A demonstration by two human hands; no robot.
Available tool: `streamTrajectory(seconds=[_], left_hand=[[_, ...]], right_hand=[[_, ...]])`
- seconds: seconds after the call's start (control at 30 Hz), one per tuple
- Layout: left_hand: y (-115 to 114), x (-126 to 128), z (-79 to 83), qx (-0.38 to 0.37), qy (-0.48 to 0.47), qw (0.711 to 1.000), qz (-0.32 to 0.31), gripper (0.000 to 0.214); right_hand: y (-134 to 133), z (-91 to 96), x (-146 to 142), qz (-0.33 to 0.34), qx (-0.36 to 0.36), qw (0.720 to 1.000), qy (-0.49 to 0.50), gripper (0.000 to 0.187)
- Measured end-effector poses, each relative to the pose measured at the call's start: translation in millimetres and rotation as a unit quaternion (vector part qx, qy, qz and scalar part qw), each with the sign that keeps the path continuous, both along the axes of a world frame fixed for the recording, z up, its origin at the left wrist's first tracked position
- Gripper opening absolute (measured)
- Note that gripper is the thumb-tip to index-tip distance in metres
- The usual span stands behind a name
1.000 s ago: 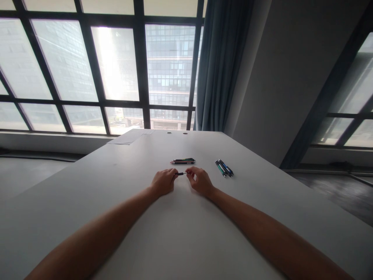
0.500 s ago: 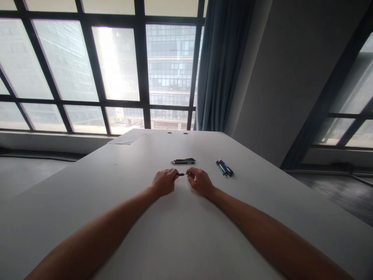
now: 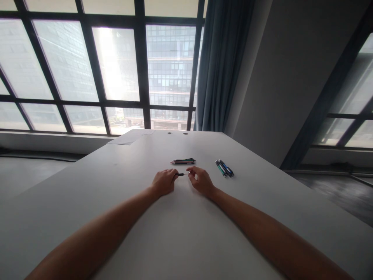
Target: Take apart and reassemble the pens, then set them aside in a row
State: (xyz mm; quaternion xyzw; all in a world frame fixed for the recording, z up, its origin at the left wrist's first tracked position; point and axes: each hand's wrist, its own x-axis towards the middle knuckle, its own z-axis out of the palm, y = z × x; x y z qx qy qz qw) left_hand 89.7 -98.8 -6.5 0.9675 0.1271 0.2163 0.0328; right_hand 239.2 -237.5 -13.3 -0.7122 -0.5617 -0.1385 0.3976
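Observation:
Both my hands rest on the white table [image 3: 116, 202] with a dark pen [image 3: 181, 174] held level between them. My left hand [image 3: 163, 181] is curled round the pen's left part. My right hand [image 3: 200, 180] pinches the pen's right tip between thumb and fingers. Just beyond the hands lies a small bunch of pens [image 3: 183, 161], side by side. A second bunch of pens [image 3: 224, 168], blue and green, lies to the right of my right hand.
A sheet of paper [image 3: 129, 137] lies at the table's far left end, near two cable holes [image 3: 177, 133]. Large windows and a blue-grey curtain [image 3: 220, 66] stand behind the table. A grey wall rises to the right.
My right hand's fingers have shifted slightly at the pen's tip. Otherwise both hands and the pens on the table stay where they were.

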Motion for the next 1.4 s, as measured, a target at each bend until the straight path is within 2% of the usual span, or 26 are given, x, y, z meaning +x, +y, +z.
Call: streamTrajectory(seconds=[0.17,0.3,0.47,0.57,0.9,1.4], left_hand=[[0,0,-0.2,0.009,-0.002,1.000,0.000,0.022],[0,0,-0.1,0.006,0.004,1.000,0.007,0.021],[1,1,-1.0,0.004,0.004,1.000,0.001,0.021],[2,0,-0.9,0.003,0.004,1.000,0.001,0.022],[-1,-1,1.6,0.001,0.013,1.000,0.011,0.022],[0,0,1.0,-0.005,0.008,1.000,0.005,0.021]], right_hand=[[3,-3.2,9,-0.010,0.020,1.000,0.001,0.017],[2,-4.5,31,-0.032,0.023,0.999,-0.007,0.016],[-1,-9.7,72,-0.082,-0.016,0.996,-0.023,0.018],[-1,-13.0,87,-0.107,-0.050,0.993,-0.031,0.018],[4,-8.8,82,-0.179,-0.145,0.972,-0.034,0.018],[4,-10.8,84,-0.174,-0.126,0.976,-0.038,0.021]])
